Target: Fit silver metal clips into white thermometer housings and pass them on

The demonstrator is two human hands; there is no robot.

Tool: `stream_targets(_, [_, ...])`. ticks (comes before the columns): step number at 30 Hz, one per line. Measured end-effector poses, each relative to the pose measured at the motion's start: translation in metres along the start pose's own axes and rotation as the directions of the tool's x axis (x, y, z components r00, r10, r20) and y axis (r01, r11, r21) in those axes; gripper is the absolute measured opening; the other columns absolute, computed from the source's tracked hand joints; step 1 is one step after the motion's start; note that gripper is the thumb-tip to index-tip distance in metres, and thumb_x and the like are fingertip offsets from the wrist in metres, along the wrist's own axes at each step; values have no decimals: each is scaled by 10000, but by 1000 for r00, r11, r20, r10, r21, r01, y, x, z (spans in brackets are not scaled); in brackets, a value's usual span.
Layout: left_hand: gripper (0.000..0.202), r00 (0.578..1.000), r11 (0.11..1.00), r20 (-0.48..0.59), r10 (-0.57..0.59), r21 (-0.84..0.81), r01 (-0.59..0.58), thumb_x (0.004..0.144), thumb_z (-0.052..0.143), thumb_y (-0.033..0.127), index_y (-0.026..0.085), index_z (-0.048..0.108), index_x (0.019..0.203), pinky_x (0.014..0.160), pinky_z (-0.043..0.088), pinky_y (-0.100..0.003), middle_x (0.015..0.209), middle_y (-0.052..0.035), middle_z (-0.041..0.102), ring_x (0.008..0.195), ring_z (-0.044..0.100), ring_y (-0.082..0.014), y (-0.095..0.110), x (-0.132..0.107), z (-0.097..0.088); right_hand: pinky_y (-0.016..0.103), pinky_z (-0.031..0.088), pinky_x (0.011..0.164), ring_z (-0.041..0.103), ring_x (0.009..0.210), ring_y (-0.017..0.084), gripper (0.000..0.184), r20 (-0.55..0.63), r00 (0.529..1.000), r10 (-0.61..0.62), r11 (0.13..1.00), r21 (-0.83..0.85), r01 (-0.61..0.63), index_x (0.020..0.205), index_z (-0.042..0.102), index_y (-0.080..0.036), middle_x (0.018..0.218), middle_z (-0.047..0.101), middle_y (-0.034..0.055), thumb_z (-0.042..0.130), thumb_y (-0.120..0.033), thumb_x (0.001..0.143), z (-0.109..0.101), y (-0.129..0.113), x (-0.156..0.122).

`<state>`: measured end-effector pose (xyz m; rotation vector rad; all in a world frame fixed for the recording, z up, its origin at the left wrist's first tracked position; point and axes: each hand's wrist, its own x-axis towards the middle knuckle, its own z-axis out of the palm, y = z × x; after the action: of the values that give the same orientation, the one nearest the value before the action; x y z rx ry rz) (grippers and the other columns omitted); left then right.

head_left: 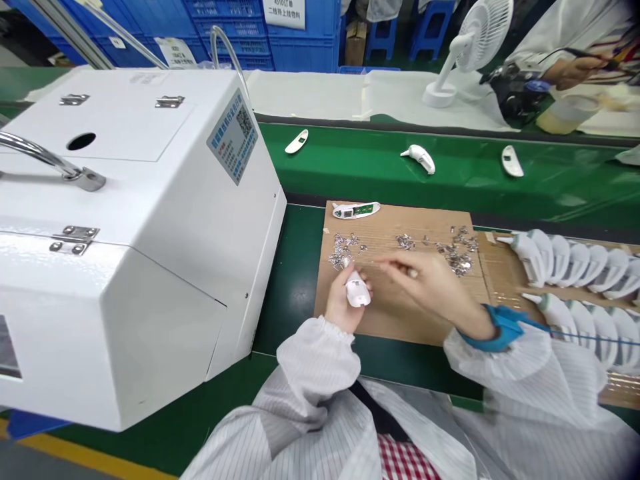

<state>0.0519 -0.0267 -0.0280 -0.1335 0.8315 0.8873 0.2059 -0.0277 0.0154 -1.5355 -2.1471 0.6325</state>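
My left hand [342, 305] is wrapped round a white ear thermometer [357, 292], holding it over the cardboard sheet [395, 317]. Just to the right, my right hand [433, 280] has thumb and forefinger pinched together, pointing toward the thermometer; whatever is between the fingertips is too small to make out. Small shiny metal parts [341, 248] lie in a loose pile beyond my left hand. More metal pieces [459, 257] are scattered beyond my right hand. At the sheet's far edge lies an opened thermometer half [356, 211] with a green circuit board showing.
A big white machine [190, 220] stands at my left. Beyond the cardboard runs a green conveyor belt [340, 160] carrying several thermometer pieces [420, 159]. Rows of white thermometers [600, 333] lie at the right. Across the belt are a white fan [470, 47] and a co-worker's hand [575, 70].
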Motion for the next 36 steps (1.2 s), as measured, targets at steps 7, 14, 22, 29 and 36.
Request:
stream_targets(7, [151,995,996,-59,77,49,-74,951,464,191,133,585,882,516,527,-240,716,-34,635,548,610,-116,30,-31,-26,291,393,622,679,845,237,120,190,935,301,899,-383,-212,915,717,-224,911,753,48,620,-246,848,17,34,49])
stream_targets(14, [126,990,984,-31,136,123,-131,948,508,252,145,561,990,373,439,-179,892,-67,696,467,561,-72,31,-22,-29,280,375,630,654,830,201,158,186,953,240,925,-342,-167,862,689,-219,919,737,43,535,-187,851,35,39,47])
stream_targets(22, [308,980,933,75,186,299,-200,888,563,470,170,526,945,309,387,-219,606,6,605,361,501,-114,8,1,-14,235,401,628,590,669,133,95,157,987,-33,999,8,33,865,665,-209,765,675,-7,581,-252,864,10,-2,27])
stream_targets(29, [378,956,885,151,252,363,-291,837,605,552,181,541,873,334,385,-235,505,33,524,351,492,-128,-3,0,-3,224,399,642,548,669,108,70,114,969,-221,970,129,206,876,660,-190,787,651,-7,594,-207,890,5,-12,14])
stream_targets(36, [376,952,891,145,270,338,-304,819,656,521,168,545,888,383,404,-238,557,31,548,363,499,-106,-5,-2,-1,223,388,614,535,634,98,71,131,948,-288,957,66,282,867,679,-182,747,625,-16,612,-198,885,0,-13,15])
